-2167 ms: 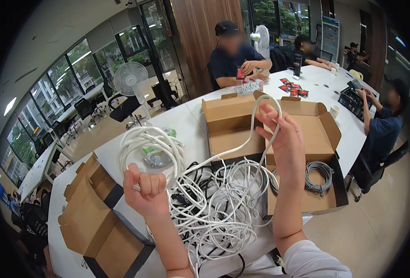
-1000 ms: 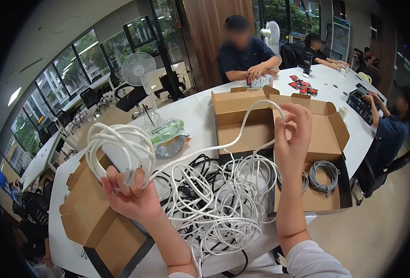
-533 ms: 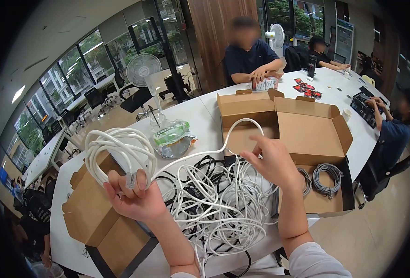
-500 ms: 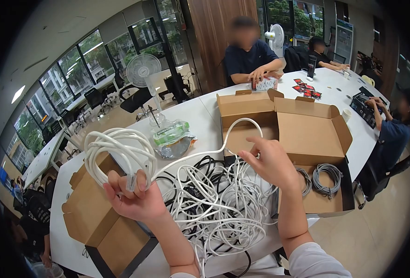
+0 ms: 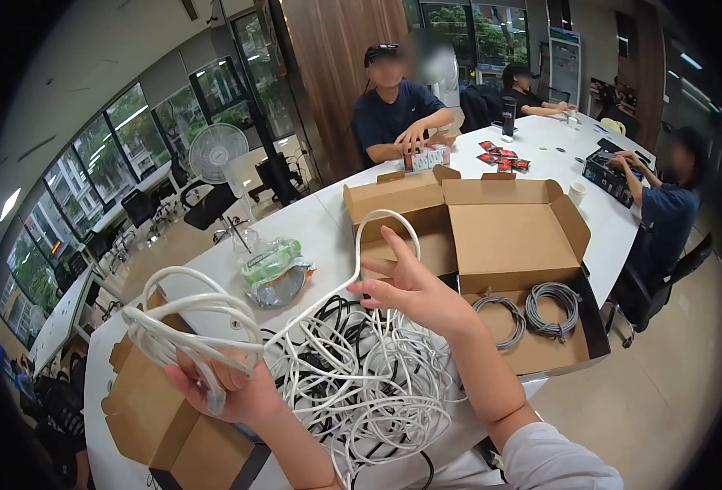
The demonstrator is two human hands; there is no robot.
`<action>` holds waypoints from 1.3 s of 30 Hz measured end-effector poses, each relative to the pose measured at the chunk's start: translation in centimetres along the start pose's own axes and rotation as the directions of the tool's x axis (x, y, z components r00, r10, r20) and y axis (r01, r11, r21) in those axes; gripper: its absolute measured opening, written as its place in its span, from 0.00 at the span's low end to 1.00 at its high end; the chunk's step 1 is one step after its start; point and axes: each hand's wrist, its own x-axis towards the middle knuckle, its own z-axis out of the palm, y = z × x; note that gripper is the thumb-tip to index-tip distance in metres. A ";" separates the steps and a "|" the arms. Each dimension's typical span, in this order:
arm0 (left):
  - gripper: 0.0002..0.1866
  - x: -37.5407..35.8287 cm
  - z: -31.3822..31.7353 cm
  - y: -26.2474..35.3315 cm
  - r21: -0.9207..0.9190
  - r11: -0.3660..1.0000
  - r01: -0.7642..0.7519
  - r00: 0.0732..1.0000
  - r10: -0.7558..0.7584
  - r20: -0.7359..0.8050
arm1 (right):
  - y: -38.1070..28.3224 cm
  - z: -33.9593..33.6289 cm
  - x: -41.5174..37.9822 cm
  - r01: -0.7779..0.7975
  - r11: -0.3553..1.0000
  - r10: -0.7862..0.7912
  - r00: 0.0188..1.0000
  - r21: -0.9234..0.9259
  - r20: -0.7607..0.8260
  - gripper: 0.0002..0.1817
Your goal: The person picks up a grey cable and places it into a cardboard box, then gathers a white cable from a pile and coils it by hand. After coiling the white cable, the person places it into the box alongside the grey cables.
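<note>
White cable [image 5: 155, 335] is clutched by the left hand [image 5: 242, 392], right hand [image 5: 414, 294] splayed, tangled cables [image 5: 369, 392] crowding the near tabletop [image 5: 305, 220] edge between cardboard boxes [image 5: 516, 233].

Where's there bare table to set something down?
Bare tabletop shows between the green-printed plastic bag and the far pair of open boxes. A smaller patch lies right of the paper cup. Crowded: tangled white and black cables fill the near middle, between that pair and the near-left box.
</note>
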 end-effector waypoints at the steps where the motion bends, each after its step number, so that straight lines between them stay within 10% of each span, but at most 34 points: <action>1: 0.18 0.0 0.2 -0.1 0.007 0.999 0.046 0.998 -0.046 0.045 | -0.2 0.0 -0.1 0.043 0.996 -0.041 0.999 0.075 -0.031 0.45; 6: 0.19 -0.3 -0.2 -1.3 0.552 0.828 -0.101 0.978 -0.020 0.209 | -1.4 -0.5 -0.3 0.158 0.930 -0.095 0.975 0.332 -0.199 0.38; 14: 0.13 -2.1 -3.7 -2.5 0.943 0.245 -0.226 0.947 -0.174 0.272 | -1.7 -0.7 -0.3 0.360 0.927 -0.310 0.894 0.104 -0.324 0.16; 22: 0.10 -0.6 -1.8 -3.7 0.900 0.033 -0.436 0.766 -0.512 0.389 | -1.4 -0.7 -0.4 0.409 0.911 -0.399 0.841 -0.055 -0.366 0.11; 39: 0.11 -1.4 -1.6 -7.6 0.788 -0.272 -0.552 0.803 -0.428 0.414 | -2.6 1.3 -1.6 0.550 0.630 -0.689 0.722 -0.549 -0.067 0.34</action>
